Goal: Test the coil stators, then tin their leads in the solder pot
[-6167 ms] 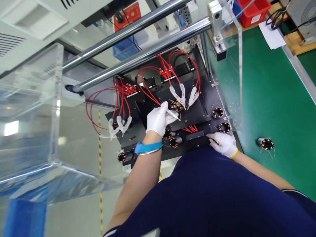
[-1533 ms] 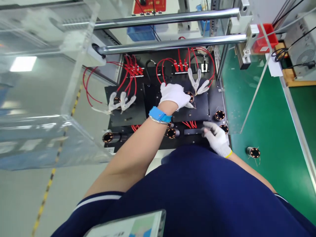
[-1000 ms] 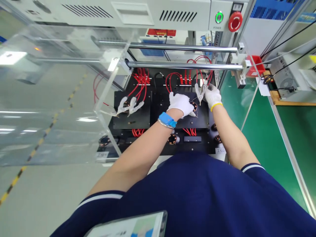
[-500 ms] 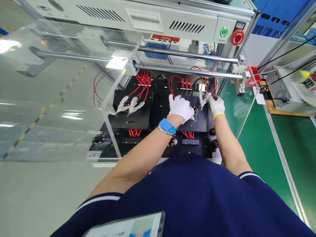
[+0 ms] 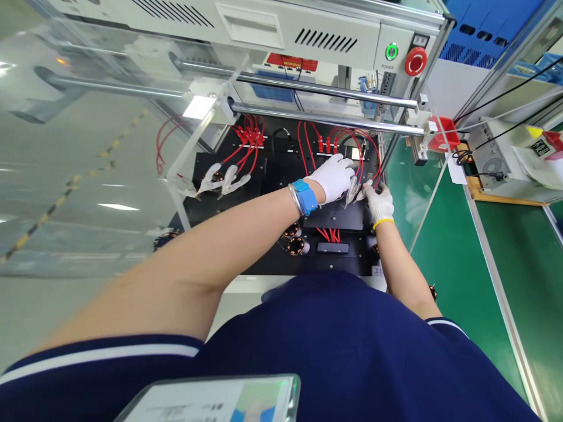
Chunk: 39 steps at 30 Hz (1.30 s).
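My left hand (image 5: 333,179), in a white glove, reaches over the black plate (image 5: 334,218) on the right half of the fixture. Its fingers are bent; their tips and anything under them are hidden. Just right of them, a clear-sleeved clip (image 5: 352,190) hangs on red wires. My right hand (image 5: 380,204), also gloved, pinches another clear-sleeved clip (image 5: 363,191) by its near end, close to the first one. Two more such clips, a left one (image 5: 209,180) and a right one (image 5: 232,182), lie on the left half.
Metal rods (image 5: 325,120) cross above the fixture, and a clear cover (image 5: 109,176) stands at the left. Red plugs (image 5: 328,145) line the back. Round copper-wound parts (image 5: 297,245) sit at the front. A red stop button (image 5: 416,61) is on the upper panel.
My left hand has moved right and a little back, closer to my right hand. The clips near my right hand are now closer together and lower. The view has shifted slightly.
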Each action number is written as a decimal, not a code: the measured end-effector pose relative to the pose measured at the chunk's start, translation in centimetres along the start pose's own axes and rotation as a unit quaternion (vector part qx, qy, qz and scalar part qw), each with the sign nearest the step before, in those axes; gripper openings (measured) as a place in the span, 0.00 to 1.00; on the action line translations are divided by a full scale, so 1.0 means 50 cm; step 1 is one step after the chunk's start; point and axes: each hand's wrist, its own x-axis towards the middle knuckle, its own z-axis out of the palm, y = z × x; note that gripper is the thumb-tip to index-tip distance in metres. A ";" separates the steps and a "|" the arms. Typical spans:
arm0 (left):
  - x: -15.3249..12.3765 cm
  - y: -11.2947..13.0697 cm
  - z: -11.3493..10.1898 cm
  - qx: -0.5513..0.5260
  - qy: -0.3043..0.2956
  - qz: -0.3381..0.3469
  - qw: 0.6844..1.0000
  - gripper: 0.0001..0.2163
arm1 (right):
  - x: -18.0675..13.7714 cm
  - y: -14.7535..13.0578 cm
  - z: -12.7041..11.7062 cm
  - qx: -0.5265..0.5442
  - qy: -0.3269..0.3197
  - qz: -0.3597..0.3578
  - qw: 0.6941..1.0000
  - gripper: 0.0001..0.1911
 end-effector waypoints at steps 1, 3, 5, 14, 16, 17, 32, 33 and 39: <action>0.000 0.001 -0.001 0.004 0.004 0.017 1.000 0.13 | -0.004 0.001 -0.002 -0.003 -0.002 0.003 1.000 0.29; -0.001 0.001 -0.002 0.004 0.008 0.044 0.999 0.14 | -0.009 0.004 -0.003 0.004 -0.009 -0.001 1.000 0.30; -0.003 0.000 -0.001 -0.007 0.013 0.059 0.998 0.14 | -0.009 0.007 -0.002 0.013 -0.016 -0.011 1.000 0.31; 0.001 -0.011 0.003 -0.052 0.015 0.095 0.994 0.17 | -0.022 0.020 0.000 0.033 -0.017 -0.018 0.999 0.33; 0.001 -0.010 0.002 -0.031 0.006 0.094 0.995 0.17 | -0.034 0.017 -0.004 0.043 -0.013 -0.012 0.999 0.34; 0.000 -0.010 0.002 -0.022 0.008 0.092 0.995 0.17 | -0.041 0.016 -0.005 0.050 -0.010 -0.009 0.999 0.35; -0.216 0.043 -0.147 -0.137 0.205 -0.192 0.950 0.20 | -0.247 0.125 -0.012 0.030 -0.034 -0.200 0.979 0.39; -0.260 0.058 -0.158 -0.165 0.253 -0.252 0.919 0.20 | -0.253 0.127 -0.019 0.011 -0.037 -0.232 0.972 0.37; -0.486 0.145 -0.094 -0.253 0.478 -0.499 0.677 0.27 | -0.219 0.021 -0.029 -0.207 -0.096 -0.458 0.859 0.28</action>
